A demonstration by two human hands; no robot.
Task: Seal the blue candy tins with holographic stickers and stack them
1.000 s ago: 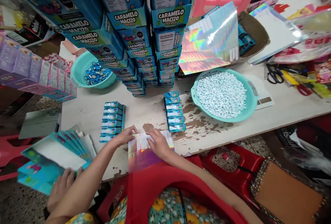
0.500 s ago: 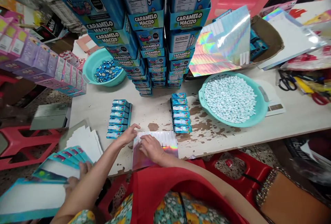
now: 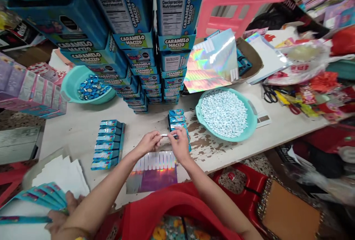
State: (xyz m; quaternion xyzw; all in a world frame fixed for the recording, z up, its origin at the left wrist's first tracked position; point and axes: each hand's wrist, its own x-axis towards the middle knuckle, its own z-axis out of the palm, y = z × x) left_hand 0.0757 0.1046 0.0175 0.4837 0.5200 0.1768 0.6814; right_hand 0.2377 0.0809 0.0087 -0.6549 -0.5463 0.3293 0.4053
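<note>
A narrow white strip, which looks like a sticker from the sheet, (image 3: pixel 164 135) is stretched between my two hands above the table. My left hand (image 3: pixel 149 142) pinches its left end. At the other end, my right hand (image 3: pixel 180 144) grips it, in front of the right row of small blue candy boxes (image 3: pixel 176 118) and partly hiding it. Below my hands lies a shiny holographic sheet (image 3: pixel 158 180) with a row of white strips along its upper edge. Another row of small blue boxes (image 3: pixel 107 146) stands to the left.
Tall stacks of blue candy boxes (image 3: pixel 174 42) rise at the back. A teal bowl of pale candies (image 3: pixel 253 129) stands right, another with blue pieces (image 3: pixel 66 94) left. Scissors (image 3: pixel 269 94) lie far right. At lower left, another person's hand (image 3: pixel 62 210) is by printed blue cards (image 3: pixel 41 197).
Both hands have lifted off the holographic sheet and come together, now with a white strip between them. The view has shifted, so things on the table appear further left.
</note>
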